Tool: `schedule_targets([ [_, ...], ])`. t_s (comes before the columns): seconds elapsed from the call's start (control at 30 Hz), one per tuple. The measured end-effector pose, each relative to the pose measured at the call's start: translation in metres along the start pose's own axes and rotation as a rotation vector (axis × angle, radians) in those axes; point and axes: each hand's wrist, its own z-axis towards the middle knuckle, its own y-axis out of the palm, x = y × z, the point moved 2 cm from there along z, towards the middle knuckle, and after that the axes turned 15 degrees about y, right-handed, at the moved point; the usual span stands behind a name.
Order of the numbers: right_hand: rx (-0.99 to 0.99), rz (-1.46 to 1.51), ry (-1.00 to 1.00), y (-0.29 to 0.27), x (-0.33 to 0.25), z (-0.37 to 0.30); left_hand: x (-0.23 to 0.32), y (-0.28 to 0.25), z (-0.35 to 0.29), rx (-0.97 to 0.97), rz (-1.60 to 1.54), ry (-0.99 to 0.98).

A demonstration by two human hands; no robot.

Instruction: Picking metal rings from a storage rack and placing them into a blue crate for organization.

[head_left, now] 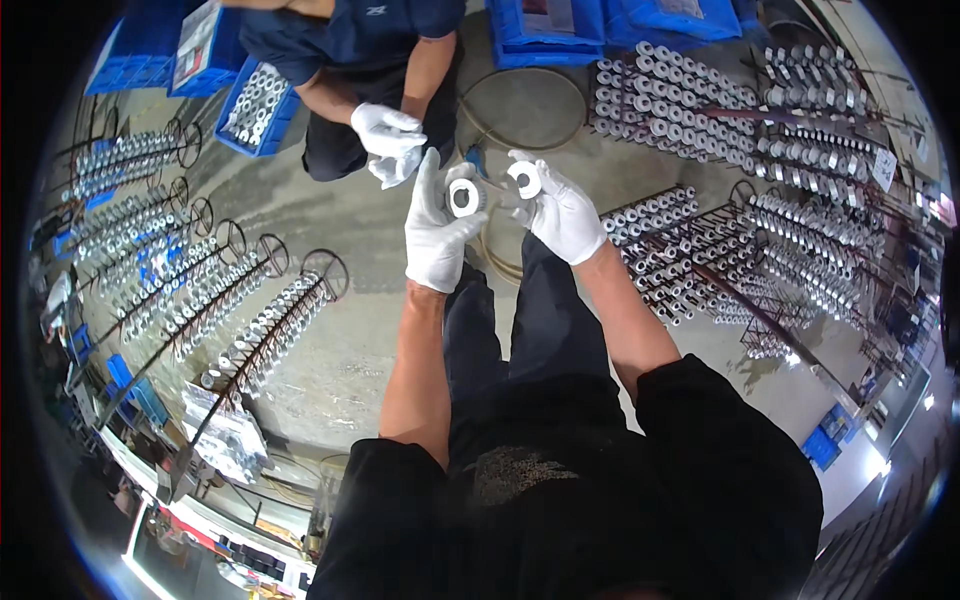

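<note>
Both of my hands wear white gloves and are raised in front of me, above my knees. My left hand [434, 240] grips a pale ring-shaped metal part [475, 199] between thumb and fingers, its round hole turned upward. In my right hand [568, 222] is a second ring-shaped part [535, 178], pinched near the fingertips. The two parts are apart, a short gap between them. Some fingers of my right hand are hidden behind its part.
Across from me a person's gloved hands [388, 135] are close together. A blue bin [262, 148] holds similar rings; more blue crates [548, 50] stand behind. Racks of rings [672, 100] line the right, others [270, 330] the left. A hoop [522, 70] lies on the floor.
</note>
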Motion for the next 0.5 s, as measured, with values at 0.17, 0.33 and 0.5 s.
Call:
schedule_targets([
  [0.17,0.328,-0.166,-0.233,-0.036,-0.041,-0.020,-0.035,0.023,0.017,-0.045,0.109,-0.141],
  [0.33,0.880,-0.288,-0.226,-0.097,-0.115,-0.041,-0.105,0.039,0.038,-0.021,0.005,-0.571],
  [0.5,1.257,-0.771,-0.357,-0.197,-0.196,-0.069,-0.221,0.073,0.052,0.234,-0.114,-0.910],
])
